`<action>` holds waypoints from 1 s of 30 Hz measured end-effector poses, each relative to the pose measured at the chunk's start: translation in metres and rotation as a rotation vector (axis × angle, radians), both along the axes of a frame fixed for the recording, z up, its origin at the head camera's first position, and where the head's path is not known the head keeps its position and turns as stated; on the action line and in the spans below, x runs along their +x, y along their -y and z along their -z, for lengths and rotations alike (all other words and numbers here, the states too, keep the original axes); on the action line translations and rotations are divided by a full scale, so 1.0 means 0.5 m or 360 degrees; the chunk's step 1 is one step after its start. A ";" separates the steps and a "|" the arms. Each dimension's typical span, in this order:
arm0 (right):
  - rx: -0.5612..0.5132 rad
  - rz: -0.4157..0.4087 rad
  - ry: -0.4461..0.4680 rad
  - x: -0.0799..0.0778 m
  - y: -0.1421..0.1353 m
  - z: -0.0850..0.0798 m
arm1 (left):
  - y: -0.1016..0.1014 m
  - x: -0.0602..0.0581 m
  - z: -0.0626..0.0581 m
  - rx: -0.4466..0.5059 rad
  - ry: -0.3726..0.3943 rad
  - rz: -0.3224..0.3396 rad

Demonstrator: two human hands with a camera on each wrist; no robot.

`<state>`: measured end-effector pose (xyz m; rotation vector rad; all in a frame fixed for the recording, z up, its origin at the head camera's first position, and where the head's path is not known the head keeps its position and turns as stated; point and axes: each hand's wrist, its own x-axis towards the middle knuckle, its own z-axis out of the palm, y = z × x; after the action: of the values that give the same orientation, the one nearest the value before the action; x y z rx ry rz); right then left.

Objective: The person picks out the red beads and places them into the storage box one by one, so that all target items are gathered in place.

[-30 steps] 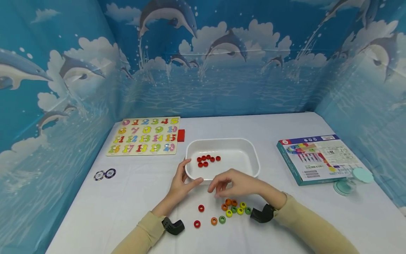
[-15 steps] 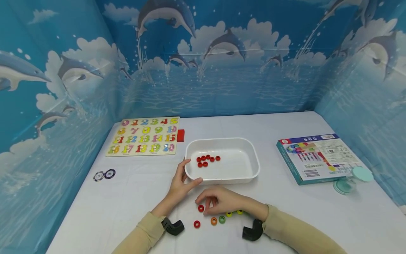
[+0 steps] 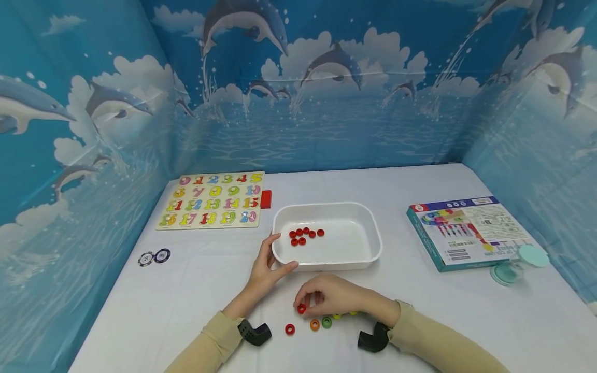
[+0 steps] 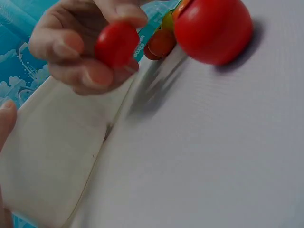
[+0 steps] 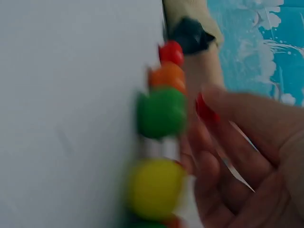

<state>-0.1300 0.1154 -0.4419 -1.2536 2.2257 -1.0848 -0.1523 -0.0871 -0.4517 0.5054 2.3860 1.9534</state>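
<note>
My right hand (image 3: 333, 296) pinches a red bead (image 3: 301, 309) between thumb and fingertips, in front of the white tray. In the left wrist view that same bead (image 4: 117, 44) shows clear of the tabletop. My left hand (image 3: 260, 275) holds the tray (image 3: 338, 266) at its near left corner, thumb at the front rim and fingers along the left side. Inside the tray lie several red beads (image 3: 302, 241), grouped toward the left. Another red bead (image 3: 290, 329) rests on the cloth, beside an orange bead (image 3: 314, 325) and a green bead (image 3: 326, 323). My right hand partly hides yellow beads behind it.
A number puzzle board (image 3: 212, 202) lies at the back left, a red block (image 3: 266, 199) at its side. Two round chips (image 3: 161, 255) sit at the left. On the right are a flat toy box (image 3: 471, 233) and small mint-lidded containers (image 3: 506, 274).
My right hand has come from the tray's front edge down to the beads and picked up a red one, now shifted slightly right. My left hand stays at the tray.
</note>
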 end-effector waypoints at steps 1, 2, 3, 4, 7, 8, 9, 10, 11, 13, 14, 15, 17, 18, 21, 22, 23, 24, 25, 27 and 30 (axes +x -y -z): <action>0.0012 -0.0021 0.0029 0.000 -0.007 -0.013 | 0.000 0.000 0.000 -0.0011 0.0001 -0.0002; 0.0014 -0.0043 0.0066 -0.001 -0.014 -0.027 | 0.000 0.000 0.000 -0.0026 0.0002 -0.0006; 0.0009 -0.0060 0.0101 -0.003 -0.021 -0.042 | 0.000 0.000 -0.001 -0.0028 -0.0001 -0.0007; -0.0005 -0.0073 0.0124 -0.007 -0.027 -0.057 | 0.000 0.000 -0.001 -0.0030 -0.0004 -0.0007; -0.0052 -0.0053 0.0124 -0.024 -0.045 -0.108 | 0.000 -0.002 -0.002 -0.0032 -0.0021 -0.0009; -0.0066 -0.0042 0.0088 -0.033 -0.050 -0.124 | 0.000 -0.002 -0.002 -0.0034 -0.0024 -0.0009; -0.0072 -0.0025 0.0036 -0.041 -0.054 -0.141 | 0.000 -0.003 -0.002 -0.0029 -0.0029 -0.0006; -0.0073 -0.0009 -0.0013 -0.051 -0.057 -0.156 | 0.000 -0.003 -0.002 -0.0022 -0.0031 -0.0003; -0.0064 0.0012 -0.0057 -0.062 -0.060 -0.171 | 0.000 -0.004 -0.002 -0.0022 -0.0033 0.0000; -0.0049 0.0046 -0.0123 -0.088 -0.063 -0.193 | 0.000 -0.005 -0.001 -0.0005 -0.0026 0.0009; -0.0033 0.0065 -0.0141 -0.104 -0.064 -0.201 | 0.000 -0.005 0.000 0.0005 -0.0020 0.0013; -0.0022 0.0083 -0.0141 -0.120 -0.064 -0.207 | 0.000 -0.006 0.000 0.0014 -0.0015 0.0017; 0.0002 0.0113 -0.0094 -0.154 -0.062 -0.210 | -0.001 -0.006 0.002 0.0017 0.0004 0.0013; 0.0011 0.0119 -0.0057 -0.173 -0.060 -0.206 | 0.000 -0.006 0.002 0.0018 0.0015 0.0010; 0.0031 0.0138 0.0073 -0.222 -0.054 -0.184 | 0.000 -0.005 0.004 0.0017 0.0041 0.0004; 0.0042 0.0142 0.0115 -0.235 -0.051 -0.175 | 0.000 -0.004 0.004 0.0019 0.0045 0.0003; 0.0053 0.0144 0.0146 -0.249 -0.048 -0.164 | 0.000 -0.003 0.005 0.0024 0.0049 0.0005; 0.0068 0.0151 0.0183 -0.260 -0.045 -0.154 | 0.000 -0.002 0.004 0.0023 0.0048 0.0007; 0.0078 0.0160 0.0223 -0.269 -0.042 -0.146 | 0.000 -0.002 0.003 0.0027 0.0045 0.0010; 0.0105 0.0168 0.0303 -0.284 -0.037 -0.128 | 0.000 -0.001 0.002 0.0021 0.0041 0.0011; 0.0172 0.0204 0.0421 -0.301 -0.030 -0.099 | 0.000 -0.001 0.000 0.0014 0.0036 0.0014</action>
<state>-0.2805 0.1306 -0.3922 -0.8780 2.1519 -1.0902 -0.1528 -0.0870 -0.4520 0.4905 2.3588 1.9558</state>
